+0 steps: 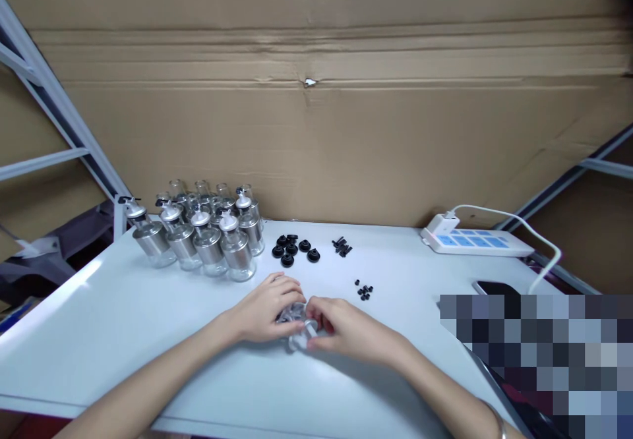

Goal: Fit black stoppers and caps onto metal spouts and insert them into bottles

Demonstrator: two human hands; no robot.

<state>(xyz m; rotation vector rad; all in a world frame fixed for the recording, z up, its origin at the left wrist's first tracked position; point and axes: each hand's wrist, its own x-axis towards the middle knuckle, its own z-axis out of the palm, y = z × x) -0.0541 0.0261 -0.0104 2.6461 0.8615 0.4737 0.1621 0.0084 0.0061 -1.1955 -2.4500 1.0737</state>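
Near the front middle of the table [208, 373], my left hand [270, 307] curls around a small cluster of clear and greyish plastic pieces [291, 314]. My right hand [341, 327] is closed, thumb and fingers pinching a small whitish translucent piece with a round flange [310, 329] at the cluster's right side. The exact kind of these pieces is blurred and partly hidden by my fingers. Beyond my hands lie several round black caps [287, 260], a small pile of thin black pieces [341, 246] and several tiny black plugs [364, 292].
Several glass bottles with metal bands [208, 248] stand at the back left, the front ones topped with white-and-black spouts. A white power strip [479, 242] with a plugged-in charger and cable [514, 213] lies at the back right, near a phone [497, 289]. A cardboard wall [346, 155] borders the back.
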